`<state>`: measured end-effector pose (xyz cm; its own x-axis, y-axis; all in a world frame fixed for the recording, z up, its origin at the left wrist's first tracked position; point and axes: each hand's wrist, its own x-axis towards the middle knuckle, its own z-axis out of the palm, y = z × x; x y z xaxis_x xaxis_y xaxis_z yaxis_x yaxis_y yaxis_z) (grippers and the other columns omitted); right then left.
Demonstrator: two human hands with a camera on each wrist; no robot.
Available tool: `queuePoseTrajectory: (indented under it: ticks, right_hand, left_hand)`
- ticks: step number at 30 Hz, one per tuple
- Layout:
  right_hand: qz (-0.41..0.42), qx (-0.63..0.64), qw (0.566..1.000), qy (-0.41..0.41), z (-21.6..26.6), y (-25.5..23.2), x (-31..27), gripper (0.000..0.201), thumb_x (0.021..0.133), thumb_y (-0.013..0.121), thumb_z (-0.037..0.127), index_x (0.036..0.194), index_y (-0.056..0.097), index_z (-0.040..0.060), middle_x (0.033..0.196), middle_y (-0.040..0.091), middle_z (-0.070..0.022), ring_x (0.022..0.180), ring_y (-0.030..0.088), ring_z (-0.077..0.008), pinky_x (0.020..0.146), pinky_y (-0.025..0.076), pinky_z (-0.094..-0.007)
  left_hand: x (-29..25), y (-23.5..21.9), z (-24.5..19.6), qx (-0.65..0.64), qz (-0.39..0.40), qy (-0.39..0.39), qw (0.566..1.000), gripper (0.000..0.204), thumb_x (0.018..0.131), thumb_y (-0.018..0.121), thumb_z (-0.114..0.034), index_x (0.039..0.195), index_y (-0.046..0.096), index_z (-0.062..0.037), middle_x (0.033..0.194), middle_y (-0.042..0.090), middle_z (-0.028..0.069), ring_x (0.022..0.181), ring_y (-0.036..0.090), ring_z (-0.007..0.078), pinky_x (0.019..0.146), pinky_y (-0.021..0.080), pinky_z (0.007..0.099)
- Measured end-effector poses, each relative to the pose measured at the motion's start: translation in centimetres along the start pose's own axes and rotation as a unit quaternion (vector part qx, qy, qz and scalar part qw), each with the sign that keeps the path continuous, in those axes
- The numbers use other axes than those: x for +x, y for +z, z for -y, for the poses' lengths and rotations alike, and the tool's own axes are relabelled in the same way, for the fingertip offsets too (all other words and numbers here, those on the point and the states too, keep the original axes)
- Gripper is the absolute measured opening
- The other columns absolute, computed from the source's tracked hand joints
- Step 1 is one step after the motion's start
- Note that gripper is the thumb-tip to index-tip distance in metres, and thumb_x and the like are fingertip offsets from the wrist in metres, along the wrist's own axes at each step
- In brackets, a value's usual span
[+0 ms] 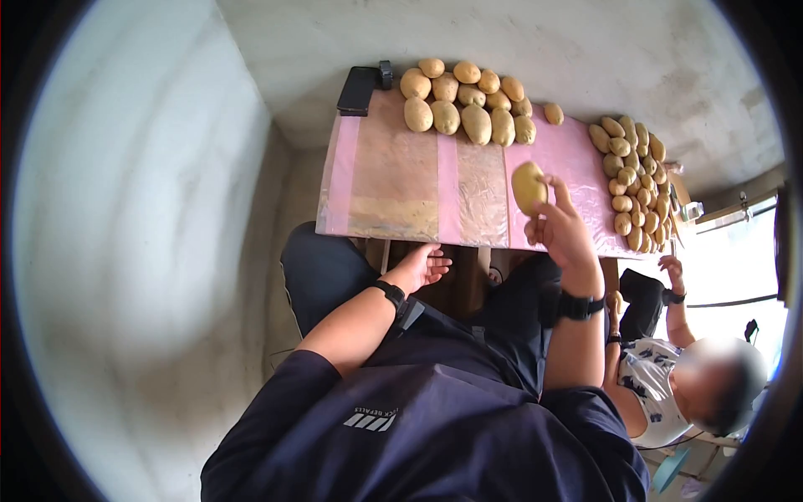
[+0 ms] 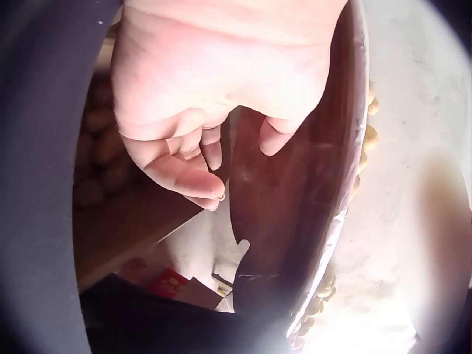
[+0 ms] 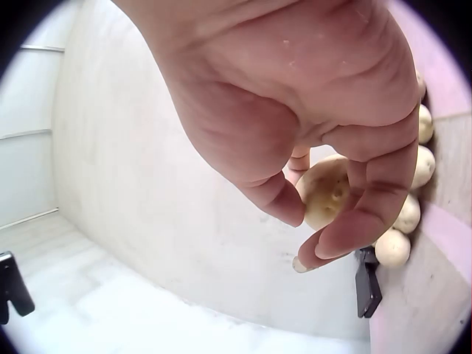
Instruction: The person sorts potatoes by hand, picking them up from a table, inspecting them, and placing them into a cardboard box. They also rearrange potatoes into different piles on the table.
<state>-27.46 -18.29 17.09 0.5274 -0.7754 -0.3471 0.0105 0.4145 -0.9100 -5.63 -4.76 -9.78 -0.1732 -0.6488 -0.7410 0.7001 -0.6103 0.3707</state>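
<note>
My right hand (image 1: 565, 227) holds a yellow-brown potato (image 1: 528, 188) up over the pink-striped table, pinching it between thumb and fingers. In the right wrist view the thumb lies on one side of this potato (image 3: 321, 198) and the fingers on the other, partly hiding it. The left hand (image 1: 423, 266) hangs at the table's front edge with loosely curled fingers and nothing in them. From the left wrist, that same hand (image 2: 221, 81) shows its palm side beside the table's underside. Several potatoes (image 1: 476, 125) lie in rows along the back of the table.
A larger group of potatoes (image 1: 644, 197) covers the table's right end, and a lone potato (image 1: 554, 114) lies between the groups. A black phone (image 1: 358, 90) is at the back left corner of the plastic-covered table (image 1: 393, 176). Another person (image 1: 661, 376) sits at the right.
</note>
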Motion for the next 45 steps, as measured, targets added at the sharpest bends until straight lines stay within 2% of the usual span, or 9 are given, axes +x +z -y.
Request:
queuePoseTrajectory:
  ticks: [5,9,15,18,19,22,27,39,45]
  right_hand:
    - [-0.003,0.005,0.999,0.039,-3.0,-1.1,-5.4,0.039,0.101,0.054,0.01,0.138,0.042,0.0171,0.091,0.061,-0.0082,0.065,0.067,-0.0164,0.056,0.05,-0.0271]
    - [0.011,0.047,0.997,0.054,-2.8,0.8,-7.6,0.033,0.107,0.049,0.023,0.139,0.041,0.0173,0.102,0.06,-0.0134,0.072,0.07,-0.0202,0.063,0.055,-0.0287]
    - [0.093,0.007,0.994,0.064,-3.0,3.0,-7.9,0.039,0.11,0.042,0.031,0.145,0.037,0.0168,0.119,0.059,-0.0189,0.096,0.073,-0.0273,0.079,0.059,-0.0357]
    - [0.158,-0.192,0.962,0.113,-2.6,3.6,-8.2,0.055,0.106,0.052,0.035,0.152,0.03,0.0151,0.13,0.057,-0.0219,0.094,0.073,-0.0254,0.077,0.059,-0.0332]
    - [0.159,-0.191,0.962,0.114,-2.6,3.6,-8.3,0.055,0.106,0.052,0.035,0.152,0.03,0.0151,0.13,0.057,-0.0219,0.094,0.073,-0.0254,0.077,0.059,-0.0332]
    - [0.098,-0.281,0.949,0.106,-2.9,3.1,-8.2,0.064,0.103,0.056,0.039,0.156,0.027,0.0166,0.142,0.047,-0.0272,0.09,0.074,-0.0243,0.077,0.058,-0.03]
    - [0.088,-0.272,0.955,0.083,-2.8,2.8,-8.9,0.062,0.103,0.058,0.031,0.155,0.028,0.0147,0.141,0.047,-0.0259,0.089,0.073,-0.0227,0.076,0.058,-0.0296]
    - [0.115,-0.296,0.948,0.022,-3.9,2.5,-8.2,0.058,0.1,0.062,0.018,0.152,0.035,0.0096,0.132,0.054,-0.0202,0.092,0.071,-0.0188,0.075,0.056,-0.0286]
    - [0.115,-0.288,0.951,0.004,-5.2,1.9,-7.0,0.058,0.099,0.063,0.016,0.149,0.037,0.0067,0.13,0.056,-0.0203,0.092,0.07,-0.0194,0.075,0.055,-0.0296]
  left_hand:
    - [-0.4,0.2,0.6,0.01,0.0,-0.006,1.0,0.033,0.098,0.054,-0.041,0.111,0.055,-0.0102,0.107,0.073,0.0144,0.084,0.071,0.0218,0.068,0.056,0.0326]
    - [-1.2,0.5,1.1,0.005,-0.015,-0.021,1.0,0.034,0.098,0.055,-0.04,0.113,0.055,-0.0095,0.109,0.072,0.0157,0.089,0.069,0.0231,0.075,0.056,0.0358]
    - [-4.0,2.1,0.6,-0.04,0.031,-0.018,0.999,0.039,0.098,0.053,-0.045,0.115,0.055,-0.0092,0.114,0.069,0.0173,0.098,0.068,0.0287,0.084,0.056,0.0431]
    - [-6.7,4.2,0.0,-0.093,0.14,-0.011,0.986,0.055,0.099,0.046,-0.052,0.128,0.054,-0.0065,0.125,0.063,0.0189,0.11,0.065,0.0349,0.097,0.052,0.0508]
    - [-8.2,5.1,-0.3,-0.118,0.18,-0.007,0.977,0.056,0.099,0.048,-0.051,0.132,0.053,-0.0062,0.122,0.065,0.0184,0.108,0.066,0.0358,0.092,0.055,0.0495]
    - [-6.2,3.0,0.8,-0.082,0.075,-0.074,0.991,0.045,0.094,0.062,-0.043,0.12,0.059,-0.0063,0.111,0.068,0.0167,0.102,0.068,0.0336,0.074,0.06,0.0404]
    - [-6.1,3.3,0.8,-0.016,0.096,-0.078,0.992,0.044,0.091,0.067,-0.039,0.123,0.057,-0.0095,0.113,0.067,0.0163,0.102,0.068,0.0312,0.072,0.059,0.0368]
    - [-4.6,2.2,0.9,-0.046,-0.042,-0.03,0.998,0.033,0.088,0.075,-0.025,0.114,0.06,-0.0098,0.108,0.068,0.0122,0.095,0.068,0.0287,0.073,0.057,0.0381]
    - [-4.3,1.8,0.8,-0.061,-0.052,-0.012,0.997,0.029,0.087,0.077,-0.023,0.108,0.061,-0.0107,0.098,0.067,0.0085,0.088,0.068,0.0265,0.073,0.059,0.0399]
